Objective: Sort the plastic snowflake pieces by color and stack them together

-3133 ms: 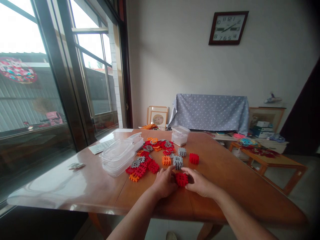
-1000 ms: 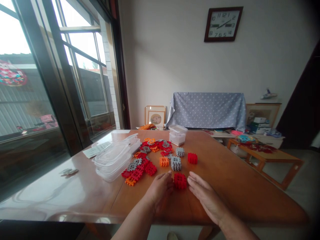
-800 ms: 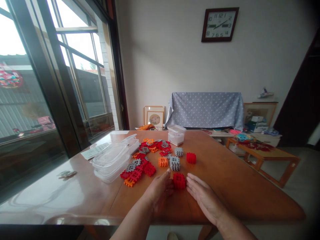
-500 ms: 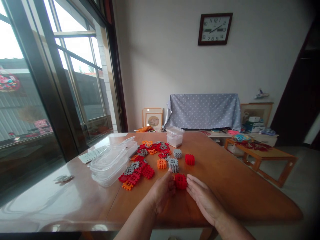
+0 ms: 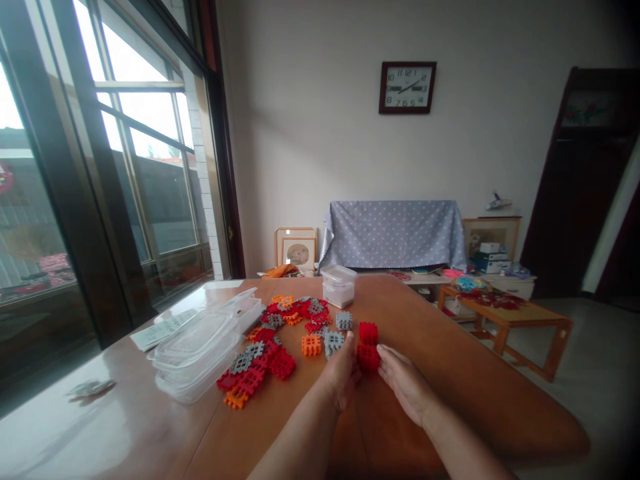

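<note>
A red cube built of interlocking waffle blocks (image 5: pixel 369 358) sits on the table between my hands. My left hand (image 5: pixel 343 373) presses on its left side, thumb up and fingers partly hidden. On the right side, the fingertips of my right hand (image 5: pixel 404 381) touch it, fingers stretched and together. Right behind it, seemingly touching, stands a second red cube (image 5: pixel 369 332). A grey cube (image 5: pixel 334 343) is just beyond my left thumb, with another grey cube (image 5: pixel 344 321) behind it and an orange cube (image 5: pixel 311 345) to its left.
Loose red, grey and orange waffle blocks (image 5: pixel 255 373) lie in a curved heap on the left. Clear plastic boxes and lids (image 5: pixel 197 353) are beside them, and a lidded clear box (image 5: pixel 339 287) stands at the back. A low wooden table (image 5: pixel 530 317) is off to the right.
Both hands have moved the near red cube rightward and away from me, up to the other red cube. The camera view has also shifted.
</note>
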